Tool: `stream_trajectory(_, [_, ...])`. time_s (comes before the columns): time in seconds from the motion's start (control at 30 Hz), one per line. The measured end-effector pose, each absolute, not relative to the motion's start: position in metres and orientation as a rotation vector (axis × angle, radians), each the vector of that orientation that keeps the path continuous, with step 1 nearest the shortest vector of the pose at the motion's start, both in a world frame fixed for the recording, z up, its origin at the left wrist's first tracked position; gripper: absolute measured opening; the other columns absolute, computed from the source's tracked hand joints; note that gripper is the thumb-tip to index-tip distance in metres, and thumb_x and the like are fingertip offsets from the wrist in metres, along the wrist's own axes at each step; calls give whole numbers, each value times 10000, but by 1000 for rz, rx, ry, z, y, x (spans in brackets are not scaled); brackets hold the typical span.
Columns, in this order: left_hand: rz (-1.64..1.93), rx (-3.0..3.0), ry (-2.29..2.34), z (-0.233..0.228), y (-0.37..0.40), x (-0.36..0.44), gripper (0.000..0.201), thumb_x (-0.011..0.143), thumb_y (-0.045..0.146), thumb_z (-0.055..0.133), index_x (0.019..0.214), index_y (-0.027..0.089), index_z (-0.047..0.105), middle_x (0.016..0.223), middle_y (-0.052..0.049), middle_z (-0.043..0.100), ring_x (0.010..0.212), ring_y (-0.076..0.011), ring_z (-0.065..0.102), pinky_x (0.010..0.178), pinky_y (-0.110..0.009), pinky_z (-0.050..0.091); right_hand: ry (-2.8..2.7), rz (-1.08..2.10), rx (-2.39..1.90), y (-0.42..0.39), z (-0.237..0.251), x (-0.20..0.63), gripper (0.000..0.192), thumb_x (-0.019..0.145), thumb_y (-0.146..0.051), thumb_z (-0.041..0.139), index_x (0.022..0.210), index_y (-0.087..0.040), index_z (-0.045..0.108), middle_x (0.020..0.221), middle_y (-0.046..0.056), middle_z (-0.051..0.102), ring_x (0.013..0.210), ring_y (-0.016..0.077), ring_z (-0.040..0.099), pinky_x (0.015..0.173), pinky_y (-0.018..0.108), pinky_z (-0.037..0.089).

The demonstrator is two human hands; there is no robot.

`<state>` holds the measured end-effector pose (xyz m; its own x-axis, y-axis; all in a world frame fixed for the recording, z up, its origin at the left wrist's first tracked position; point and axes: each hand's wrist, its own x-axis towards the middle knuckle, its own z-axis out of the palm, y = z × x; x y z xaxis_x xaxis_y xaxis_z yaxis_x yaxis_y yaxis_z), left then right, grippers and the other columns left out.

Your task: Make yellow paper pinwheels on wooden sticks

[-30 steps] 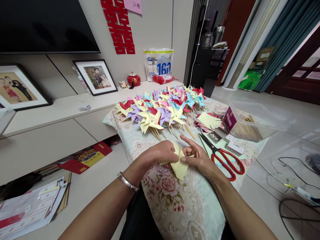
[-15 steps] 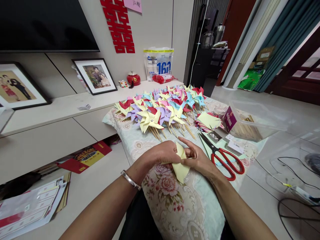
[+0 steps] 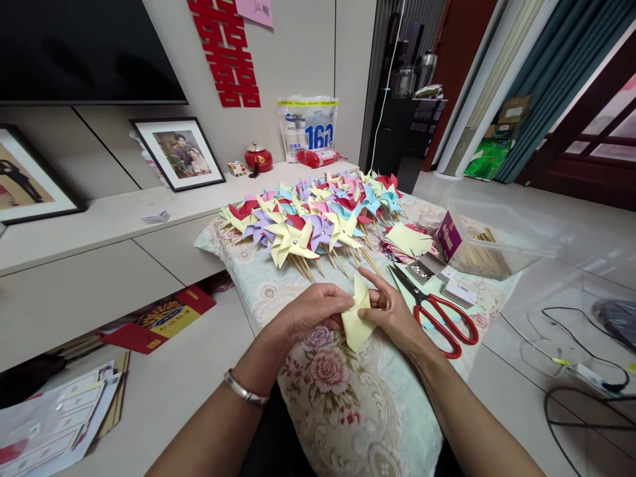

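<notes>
Both hands have drawn closer: the left hand (image 3: pixel 311 310) and right hand (image 3: pixel 392 313) now pinch the yellow paper (image 3: pixel 356 318) from either side. Another corner looks folded toward the middle, so the shaping seems further along

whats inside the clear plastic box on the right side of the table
Through the wall of the clear plastic box a bundle of thin wooden sticks shows, lying along the bottom. A purple carton in front of its left end covers that end, so whatever lies there cannot be seen.
</notes>
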<state>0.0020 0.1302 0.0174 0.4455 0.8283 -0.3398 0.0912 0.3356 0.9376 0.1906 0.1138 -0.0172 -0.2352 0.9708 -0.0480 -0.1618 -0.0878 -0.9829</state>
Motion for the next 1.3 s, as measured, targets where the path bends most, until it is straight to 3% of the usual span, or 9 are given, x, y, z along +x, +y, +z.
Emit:
stream_trajectory(0.2, [900,849,895,7,105,18,267,736,389,747,861,165,672,789,-29,693,725,-169,652,736,-294,520,-1075,1435,-1014,116,-22,192,952,666,-188,751,1528,-210,348,812,-27,715,679,175,663,660,314,515])
stream_trajectory(0.5, [1027,713,949,-4,100,45,143,650,279,732,707,152,697,604,-2,655,552,-138,584,596,-252,460,-1046,1439,-1008,115,-21,190,968,650,-213,770,1526,-190,359,799,-21,719,622,157,628,601,281,462])
stream_trajectory(0.87, [1104,684,989,-6,101,52,186,599,209,711,761,119,717,510,20,616,478,-140,542,513,-252,408,-1104,1439,-1013,115,-22,190,862,683,-248,774,1474,-211,435,906,18,730,727,189,662,661,314,495])
stream_trajectory(0.97, [1146,662,1002,-5,104,50,154,592,209,713,723,130,703,549,10,640,494,-141,554,532,-257,424,-1228,1202,-1037,115,-24,192,708,757,-279,743,1419,-217,498,981,39,687,849,202,648,763,351,504])
stream_trajectory(1.1, [1220,618,1019,-6,111,42,128,596,258,719,614,156,645,581,2,637,528,-143,560,560,-264,445,-1468,643,-1040,112,-23,194,470,838,-230,678,1299,-247,586,1132,76,624,1017,235,596,865,405,485])
stream_trajectory(1.2, [1262,598,1023,-7,116,38,146,578,268,720,575,176,607,581,11,613,537,-136,539,563,-261,441,-1729,346,-982,109,-20,193,292,840,-141,645,1116,-235,645,1045,71,608,971,242,578,825,412,479])
stream_trajectory(1.3, [1285,581,1023,-9,119,36,147,573,273,718,577,187,600,585,17,598,532,-126,506,540,-255,423,-1910,233,-902,106,-18,190,264,821,-52,591,1016,-223,642,978,66,589,938,246,548,820,427,467])
